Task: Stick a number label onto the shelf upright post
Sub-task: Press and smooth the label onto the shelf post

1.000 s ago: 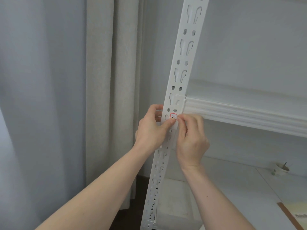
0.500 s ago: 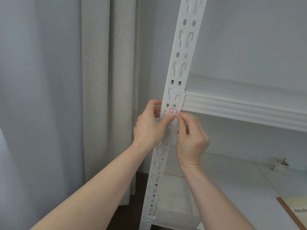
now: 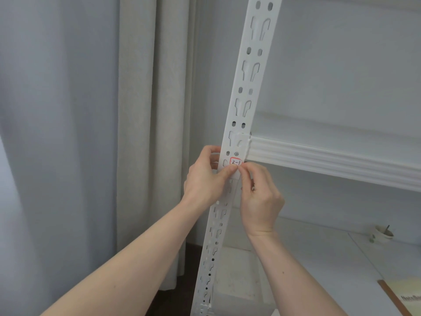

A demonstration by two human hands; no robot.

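Label: red-bordered number label [image 3: 235, 162] lies on the white upright post [image 3: 247, 87], just below the shelf beam [image 3: 330, 160].
Left hand [image 3: 206, 179]: wraps the post, thumb pressing the label's lower edge.
Right hand [image 3: 259, 195]: fingertip grip pinches the label's right edge.

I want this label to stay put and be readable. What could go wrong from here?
1. The label sits over a slot in the upright post, so part of it may have nothing to stick to.
2. The left hand and right hand press only its lower edge, so the top could lift or crease.
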